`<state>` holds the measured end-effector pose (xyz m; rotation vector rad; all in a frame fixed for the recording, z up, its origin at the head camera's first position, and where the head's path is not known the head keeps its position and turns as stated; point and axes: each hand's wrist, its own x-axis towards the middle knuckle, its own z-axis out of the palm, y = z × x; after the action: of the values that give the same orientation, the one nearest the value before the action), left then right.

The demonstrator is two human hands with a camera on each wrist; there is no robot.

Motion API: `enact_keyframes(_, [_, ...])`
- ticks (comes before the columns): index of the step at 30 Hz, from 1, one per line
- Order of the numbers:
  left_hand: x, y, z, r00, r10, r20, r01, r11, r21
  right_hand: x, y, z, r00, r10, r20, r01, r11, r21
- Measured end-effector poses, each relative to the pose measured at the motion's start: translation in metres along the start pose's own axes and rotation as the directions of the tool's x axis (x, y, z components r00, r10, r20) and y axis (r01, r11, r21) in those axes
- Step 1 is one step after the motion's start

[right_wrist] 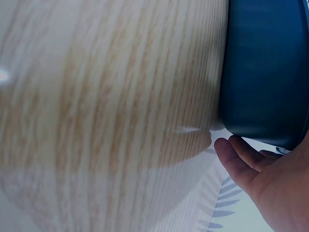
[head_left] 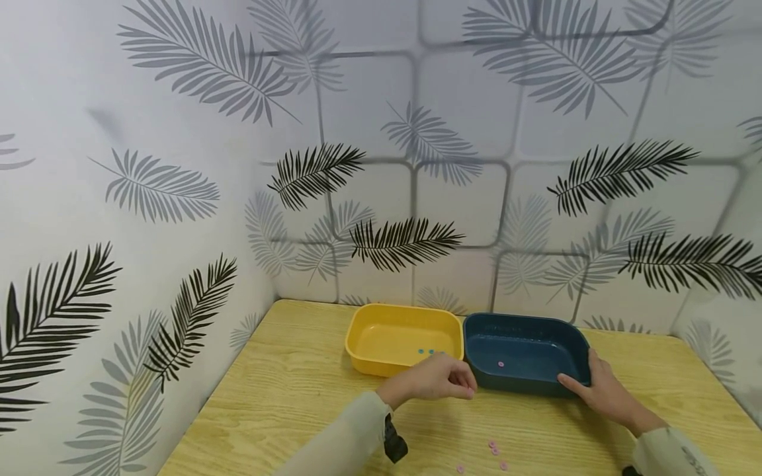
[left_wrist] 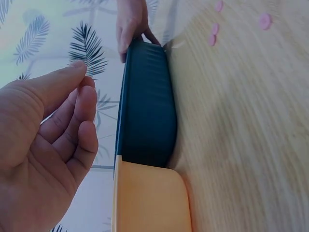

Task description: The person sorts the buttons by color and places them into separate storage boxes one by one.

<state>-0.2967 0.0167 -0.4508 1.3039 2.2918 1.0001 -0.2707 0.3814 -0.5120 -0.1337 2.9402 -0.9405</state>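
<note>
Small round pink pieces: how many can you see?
5. One pink piece sits in the dark blue rectangular plastic tray; four lie on the pale wooden table: two close together, another nearer us, another off to the left. The left hand might hide more.

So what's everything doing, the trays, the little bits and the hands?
Yellow tray: upright, at least two blue pieces inside.
Blue tray: upright, one pink piece visible inside.
Loose pink pieces: four, lying on the table.
Left hand: fingers curled; can't tell if it holds anything.
Right hand: gripping the blue tray's right end.
</note>
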Motion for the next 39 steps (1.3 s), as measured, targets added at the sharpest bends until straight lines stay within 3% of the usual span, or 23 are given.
enact_keyframes(7, [0.009, -0.001, -0.005, 0.996, -0.031, -0.08, 0.03, 1.0, -0.009, -0.001, 0.0, 0.0, 1.0, -0.004, -0.005, 0.004, 1.0, 0.013])
enact_keyframes(16, [0.022, -0.002, -0.01, 0.977, -0.122, -0.178, 0.112, 0.992, -0.065, 0.0, 0.001, 0.0, 1.0, -0.008, -0.012, 0.008, 1.0, -0.002])
enact_keyframes(20, [0.028, -0.004, -0.011, 0.969, -0.153, -0.194, 0.136, 0.986, -0.096, -0.001, -0.001, 0.0, 1.0, -0.009, -0.012, 0.009, 1.0, -0.003])
enact_keyframes(34, [0.049, -0.014, -0.015, 0.963, -0.175, -0.204, 0.168, 0.984, -0.053, -0.001, -0.002, -0.001, 1.0, -0.001, -0.004, 0.001, 1.0, -0.001])
enact_keyframes(39, [0.056, -0.018, -0.015, 0.953, -0.206, -0.221, 0.199, 0.979, -0.054, -0.002, -0.003, -0.002, 1.0, 0.002, 0.003, -0.002, 1.0, -0.003])
